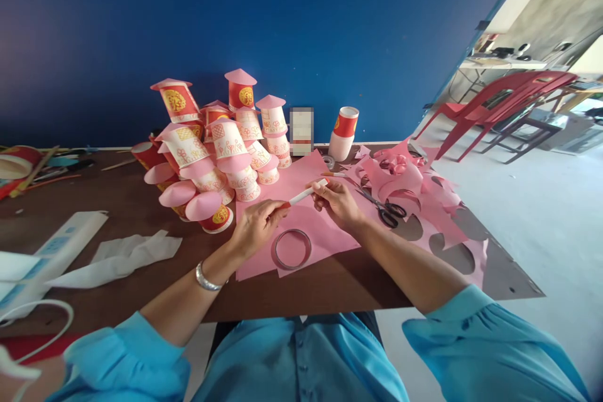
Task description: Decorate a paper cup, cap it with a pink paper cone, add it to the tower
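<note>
In front of me, a white marker pen (300, 196) with red ends is held tilted between both hands. My left hand (258, 223) pinches its lower left end, and my right hand (340, 202) grips the upper right end. Below the pen, pink paper (257, 254) lies spread over the brown table. A thin round ring (276, 255) rests flat on that paper, close to my left hand. Black-handled scissors (389, 213) lie just right of my right hand.
Paper cups with pink cone tops (230, 144) are piled at left. A cup stack (345, 129) stands by the blue wall. Cut pink scraps (400, 169) cover the right side. A power strip (70, 245) and crumpled white sheet (127, 254) lie left.
</note>
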{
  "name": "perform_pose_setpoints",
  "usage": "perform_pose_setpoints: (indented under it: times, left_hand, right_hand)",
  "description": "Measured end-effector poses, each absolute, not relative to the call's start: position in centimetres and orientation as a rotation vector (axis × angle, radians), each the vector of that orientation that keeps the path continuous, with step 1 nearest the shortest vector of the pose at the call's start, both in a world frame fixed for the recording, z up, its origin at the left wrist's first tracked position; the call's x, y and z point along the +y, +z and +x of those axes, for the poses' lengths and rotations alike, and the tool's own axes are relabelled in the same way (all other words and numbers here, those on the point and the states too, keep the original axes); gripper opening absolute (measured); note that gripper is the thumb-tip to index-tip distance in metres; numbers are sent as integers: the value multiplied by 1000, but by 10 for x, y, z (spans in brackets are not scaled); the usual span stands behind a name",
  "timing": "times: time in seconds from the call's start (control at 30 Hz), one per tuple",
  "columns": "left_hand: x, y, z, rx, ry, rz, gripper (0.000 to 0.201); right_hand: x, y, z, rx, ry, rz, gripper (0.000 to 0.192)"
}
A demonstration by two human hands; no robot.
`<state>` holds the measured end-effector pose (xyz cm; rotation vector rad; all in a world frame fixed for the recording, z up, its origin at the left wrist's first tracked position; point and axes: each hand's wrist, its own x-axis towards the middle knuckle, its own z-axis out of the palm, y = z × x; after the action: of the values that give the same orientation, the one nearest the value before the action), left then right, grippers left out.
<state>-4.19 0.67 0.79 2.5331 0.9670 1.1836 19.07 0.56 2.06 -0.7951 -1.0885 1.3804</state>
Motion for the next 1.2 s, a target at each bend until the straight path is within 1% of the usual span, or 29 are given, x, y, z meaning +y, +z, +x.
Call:
perform_pose_setpoints:
  times: [0.23,0.37,0.53,0.63,0.7,0.83,0.93,1.03,1.13,1.2]
  left_hand:
    - [10,11,-32,971,1137,2476,25]
    - [13,9,-32,982,1121,2470,25]
    - [17,-2,-49,1087,1170,2683,27]
    - [21,-7,-52,1082,1062,2692,21]
    - [25,-10,-48,1101,988,2706,19]
    - [37,-15,-43,1204,847,2764,23]
    - [43,-18,-45,1253,852,2772,30]
    - [36,-11,-48,1256,912,2781,35]
    - [10,7,-45,1181,974,2870,27]
    - [-16,18,-38,1009,979,2972,24]
  right_hand:
    - [6,15,185,-1001,1336,-817,46]
    - [7,16,183,-1000,1251,-834,47]
    - [27,22,226,-801,1034,-823,44]
    - [37,18,250,-748,1052,-828,41]
    - [37,12,251,-772,1090,-860,41]
    - [29,1,233,-895,1126,-861,42]
    - [22,-1,226,-974,1144,-906,42]
    - [19,0,228,-989,1151,-939,42]
    - [18,1,230,-1019,1129,-963,41]
    - [18,0,230,-1047,1105,-982,41]
